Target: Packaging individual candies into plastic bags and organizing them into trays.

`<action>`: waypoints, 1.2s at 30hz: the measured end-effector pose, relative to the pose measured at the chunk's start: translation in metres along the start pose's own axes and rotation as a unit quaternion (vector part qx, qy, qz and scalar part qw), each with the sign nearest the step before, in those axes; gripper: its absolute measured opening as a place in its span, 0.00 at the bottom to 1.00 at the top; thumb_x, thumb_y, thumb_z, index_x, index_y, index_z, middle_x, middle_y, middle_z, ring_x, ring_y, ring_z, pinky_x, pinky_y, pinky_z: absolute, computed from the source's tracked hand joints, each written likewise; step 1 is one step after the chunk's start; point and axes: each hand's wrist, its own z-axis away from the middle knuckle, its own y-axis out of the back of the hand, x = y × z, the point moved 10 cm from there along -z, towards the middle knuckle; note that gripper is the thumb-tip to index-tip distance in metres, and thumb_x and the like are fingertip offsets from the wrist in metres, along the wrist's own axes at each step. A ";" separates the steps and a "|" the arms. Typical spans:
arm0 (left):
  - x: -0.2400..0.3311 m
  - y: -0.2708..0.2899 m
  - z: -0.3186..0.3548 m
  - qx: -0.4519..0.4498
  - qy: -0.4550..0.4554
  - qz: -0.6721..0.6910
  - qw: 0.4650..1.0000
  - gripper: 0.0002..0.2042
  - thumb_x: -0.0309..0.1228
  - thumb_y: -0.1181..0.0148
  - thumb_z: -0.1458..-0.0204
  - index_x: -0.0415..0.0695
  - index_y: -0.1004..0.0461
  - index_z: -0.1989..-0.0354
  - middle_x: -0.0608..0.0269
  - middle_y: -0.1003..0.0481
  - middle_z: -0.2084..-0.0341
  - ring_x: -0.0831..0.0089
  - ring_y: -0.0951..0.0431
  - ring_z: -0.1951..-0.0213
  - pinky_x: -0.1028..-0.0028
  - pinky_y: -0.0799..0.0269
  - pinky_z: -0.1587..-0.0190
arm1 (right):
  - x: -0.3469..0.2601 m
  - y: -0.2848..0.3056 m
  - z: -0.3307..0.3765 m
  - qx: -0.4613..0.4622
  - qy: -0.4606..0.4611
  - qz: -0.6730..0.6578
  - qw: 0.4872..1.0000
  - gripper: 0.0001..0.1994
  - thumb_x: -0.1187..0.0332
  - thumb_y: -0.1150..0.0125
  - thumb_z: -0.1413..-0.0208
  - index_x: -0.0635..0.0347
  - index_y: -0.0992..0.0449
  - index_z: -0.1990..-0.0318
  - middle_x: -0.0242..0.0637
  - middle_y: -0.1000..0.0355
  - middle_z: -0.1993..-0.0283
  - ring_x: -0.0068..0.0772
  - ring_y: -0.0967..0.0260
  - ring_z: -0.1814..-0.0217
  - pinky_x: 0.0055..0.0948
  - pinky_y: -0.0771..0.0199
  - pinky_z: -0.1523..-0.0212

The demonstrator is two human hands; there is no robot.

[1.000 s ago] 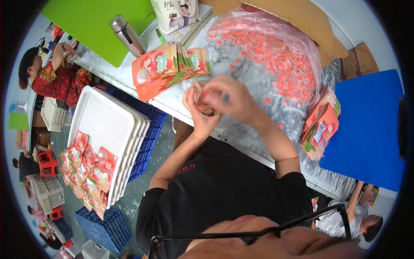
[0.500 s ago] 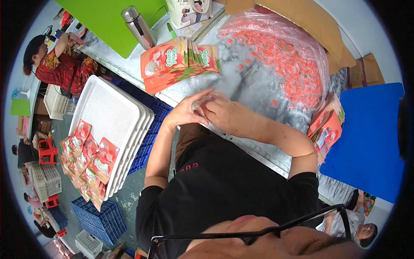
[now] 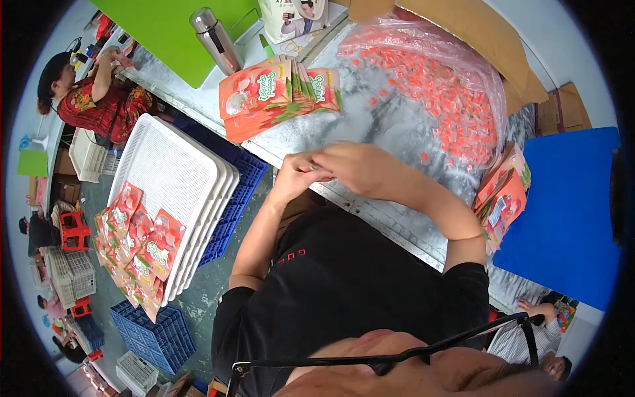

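My left hand point(image 3: 296, 177) is closed at the near edge of the grey marbled table, fingers and thumb pressed together. Against its fingertips sits my right hand point(image 3: 355, 165), bent at the wrist, closed and slightly blurred. Whatever is between the two is hidden by the fingers. Just beyond them lies a fanned stack of red printed pouches point(image 3: 256, 99). Farther right, small red wrapped pieces point(image 3: 460, 109) spread out of a clear pink plastic bag point(image 3: 436, 40), a few lying loose on the table.
Stacked white perforated trays point(image 3: 173, 155) stand at my left on blue crates, filled pouches point(image 3: 142, 245) on top. A steel flask point(image 3: 216, 41) is at the back. More pouches point(image 3: 506, 192) lie by a blue board point(image 3: 562, 212) at right. Another person point(image 3: 99, 99) sits far left.
My hands have drawn together into a tight pinch; the reddish, shiny packet visible between them earlier is now hidden. My left forearm has shifted right.
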 end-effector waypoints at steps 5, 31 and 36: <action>-0.003 0.021 0.001 0.075 -0.025 0.052 0.996 0.04 0.18 0.32 0.50 0.32 0.16 0.65 0.59 0.16 0.62 0.75 0.18 0.61 0.74 0.23 0.55 | 0.058 0.028 0.048 0.175 -0.179 -0.089 0.964 0.26 0.69 0.29 0.47 0.65 0.26 0.40 0.44 0.20 0.50 0.37 0.22 0.50 0.34 0.23 0.48; -0.061 0.024 0.019 0.163 0.017 0.254 0.953 0.07 0.23 0.34 0.41 0.35 0.17 0.56 0.60 0.16 0.62 0.78 0.18 0.63 0.76 0.21 0.59 | 0.131 -0.133 0.100 0.328 -0.324 -0.504 0.730 0.07 0.70 0.35 0.36 0.65 0.16 0.59 0.29 0.18 0.61 0.14 0.26 0.63 0.23 0.24 0.62; -0.053 0.020 0.012 0.174 0.005 0.275 0.945 0.09 0.22 0.35 0.41 0.34 0.18 0.53 0.58 0.16 0.62 0.77 0.17 0.63 0.76 0.20 0.58 | 0.136 -0.117 0.099 0.363 -0.281 -0.466 0.756 0.06 0.71 0.36 0.36 0.65 0.17 0.61 0.26 0.21 0.64 0.12 0.30 0.63 0.20 0.27 0.60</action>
